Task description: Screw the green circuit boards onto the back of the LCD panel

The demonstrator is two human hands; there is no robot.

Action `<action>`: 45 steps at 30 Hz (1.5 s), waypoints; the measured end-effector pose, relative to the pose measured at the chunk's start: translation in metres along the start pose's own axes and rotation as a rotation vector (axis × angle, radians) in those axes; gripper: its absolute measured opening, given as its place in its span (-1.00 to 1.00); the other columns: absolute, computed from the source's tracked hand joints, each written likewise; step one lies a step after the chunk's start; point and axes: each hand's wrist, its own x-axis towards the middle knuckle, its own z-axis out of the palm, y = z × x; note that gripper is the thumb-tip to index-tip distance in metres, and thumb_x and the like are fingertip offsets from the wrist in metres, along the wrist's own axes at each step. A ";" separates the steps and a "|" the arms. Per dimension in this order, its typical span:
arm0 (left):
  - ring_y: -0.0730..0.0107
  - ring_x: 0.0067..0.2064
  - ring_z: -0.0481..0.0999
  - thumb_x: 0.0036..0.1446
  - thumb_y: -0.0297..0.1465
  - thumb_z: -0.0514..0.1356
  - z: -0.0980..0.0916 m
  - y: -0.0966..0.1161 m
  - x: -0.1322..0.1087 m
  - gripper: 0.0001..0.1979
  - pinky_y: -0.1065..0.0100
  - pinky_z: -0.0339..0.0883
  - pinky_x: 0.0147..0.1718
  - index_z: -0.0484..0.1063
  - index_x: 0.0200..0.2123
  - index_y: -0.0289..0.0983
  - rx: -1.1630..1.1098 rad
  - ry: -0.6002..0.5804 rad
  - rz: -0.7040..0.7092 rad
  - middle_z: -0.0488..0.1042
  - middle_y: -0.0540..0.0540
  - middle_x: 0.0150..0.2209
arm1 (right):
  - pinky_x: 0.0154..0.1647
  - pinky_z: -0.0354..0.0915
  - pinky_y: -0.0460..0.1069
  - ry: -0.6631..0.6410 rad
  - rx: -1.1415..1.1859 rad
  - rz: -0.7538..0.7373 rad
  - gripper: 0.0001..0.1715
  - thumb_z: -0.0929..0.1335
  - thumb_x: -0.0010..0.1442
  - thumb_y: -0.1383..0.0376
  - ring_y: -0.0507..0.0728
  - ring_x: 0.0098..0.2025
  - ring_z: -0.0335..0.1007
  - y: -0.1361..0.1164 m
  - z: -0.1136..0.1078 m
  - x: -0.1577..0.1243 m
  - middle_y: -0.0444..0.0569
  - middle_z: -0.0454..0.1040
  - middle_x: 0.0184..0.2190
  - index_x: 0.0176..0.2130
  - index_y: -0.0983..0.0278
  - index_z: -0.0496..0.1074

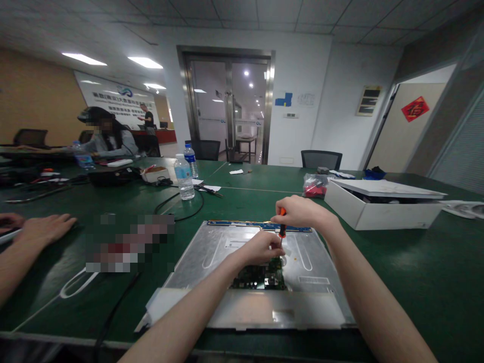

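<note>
Right hand [298, 212] grips an orange-and-black screwdriver [283, 232], left hand [261, 247] beside (can't tell its hold); green table [412, 272], metal-framed glass doors [228, 108] beyond!

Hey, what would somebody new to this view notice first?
Probably the orange-and-black screwdriver, upright in the right hand, the left hand by its lower end. Beneath, a circuit board sits on a silver panel. At right, a red diamond sign hangs on a door.

left hand [260, 247]: low, fingers [278, 250] apparently pinched | right hand [297, 210]: higher, fingers curled | forearms [198, 305]: angled inward
</note>
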 end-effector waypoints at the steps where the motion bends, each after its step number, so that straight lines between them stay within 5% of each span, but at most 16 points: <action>1: 0.49 -0.49 0.27 0.04 -0.41 0.24 0.000 -0.001 0.001 -0.84 0.48 0.07 -0.48 0.46 -0.54 -0.34 0.007 0.010 -0.005 0.37 0.05 -0.58 | -0.50 0.12 -0.08 -0.006 0.013 -0.027 -0.76 0.34 0.09 0.12 0.11 -0.39 0.41 0.000 -0.001 -0.001 -0.03 0.53 -0.39 -0.31 0.21 0.50; 9: 0.55 -0.56 0.13 -0.01 -0.27 0.32 0.004 -0.003 0.005 -0.63 0.45 -0.07 -0.55 0.28 -0.67 -0.33 0.044 0.032 -0.036 0.20 0.11 -0.66 | -0.50 0.13 -0.05 -0.008 -0.006 0.045 -0.50 0.30 0.09 -0.14 0.16 -0.38 0.40 -0.010 -0.003 -0.005 0.01 0.52 -0.44 -0.42 0.19 0.54; 13: 0.56 -0.57 0.12 -0.02 -0.23 0.32 0.004 -0.002 0.005 -0.62 0.47 -0.06 -0.56 0.28 -0.67 -0.33 0.045 0.030 -0.020 0.20 0.11 -0.67 | -0.50 0.10 -0.06 -0.030 -0.006 0.041 -0.57 0.23 0.22 0.02 0.13 -0.38 0.40 -0.008 -0.004 -0.004 0.01 0.52 -0.43 -0.38 0.20 0.53; 16: 0.54 -0.54 0.20 0.01 -0.28 0.29 0.002 0.000 0.002 -0.72 0.49 0.01 -0.53 0.38 -0.59 -0.34 0.009 0.013 0.012 0.29 0.09 -0.62 | -0.50 0.09 -0.07 -0.022 -0.011 -0.005 -0.76 0.30 0.13 0.16 0.13 -0.35 0.40 -0.001 -0.004 -0.005 -0.01 0.52 -0.37 -0.27 0.21 0.49; 21: 0.48 -0.46 0.33 0.04 -0.43 0.19 -0.004 0.002 -0.001 -0.88 0.50 0.11 -0.47 0.49 -0.45 -0.35 -0.019 -0.011 0.049 0.42 0.03 -0.53 | -0.47 0.13 -0.09 -0.037 0.006 -0.074 -0.73 0.35 0.00 0.29 0.09 -0.38 0.38 0.007 -0.004 -0.007 -0.03 0.51 -0.37 -0.21 0.24 0.46; 26: 0.46 -0.47 0.31 0.01 -0.41 0.21 -0.004 0.000 0.001 -0.87 0.49 0.10 -0.47 0.46 -0.50 -0.35 -0.003 0.011 0.041 0.41 0.02 -0.55 | -0.46 0.16 -0.07 -0.047 0.045 -0.028 -0.65 0.35 0.11 0.05 0.09 -0.40 0.40 0.003 -0.005 -0.006 -0.02 0.53 -0.38 -0.22 0.24 0.50; 31: 0.48 -0.50 0.27 -0.01 -0.41 0.22 -0.002 -0.002 0.003 -0.86 0.48 0.06 -0.49 0.41 -0.56 -0.33 -0.001 0.036 0.033 0.35 0.05 -0.59 | -0.48 0.13 -0.07 -0.084 0.073 0.058 -0.41 0.13 0.30 -0.01 0.08 -0.48 0.38 -0.002 -0.010 -0.004 0.01 0.49 -0.53 -0.36 0.30 0.51; 39: 0.46 -0.49 0.32 0.01 -0.39 0.24 -0.002 -0.004 0.002 -0.83 0.48 0.12 -0.47 0.40 -0.55 -0.33 -0.023 0.033 0.041 0.36 0.04 -0.58 | -0.47 0.14 -0.07 -0.046 0.036 0.004 -0.69 0.28 0.11 0.27 0.11 -0.39 0.39 0.007 -0.008 -0.003 0.04 0.53 -0.31 -0.16 0.31 0.47; 42: 0.46 -0.49 0.33 0.00 -0.40 0.25 -0.002 -0.005 0.002 -0.85 0.48 0.14 -0.47 0.42 -0.54 -0.34 -0.027 0.027 0.034 0.37 0.04 -0.59 | -0.42 0.17 -0.07 -0.052 0.054 -0.039 -0.71 0.29 0.16 0.18 0.10 -0.37 0.40 0.007 -0.008 -0.002 0.03 0.53 -0.33 -0.22 0.28 0.51; 45: 0.47 -0.49 0.33 -0.01 -0.43 0.26 -0.001 -0.004 0.003 -0.88 0.49 0.14 -0.47 0.42 -0.54 -0.33 -0.030 0.028 0.029 0.37 0.05 -0.59 | -0.44 0.17 -0.06 -0.039 0.068 -0.020 -0.47 0.24 0.21 -0.05 0.09 -0.42 0.39 0.003 -0.008 -0.001 0.03 0.52 -0.45 -0.37 0.29 0.53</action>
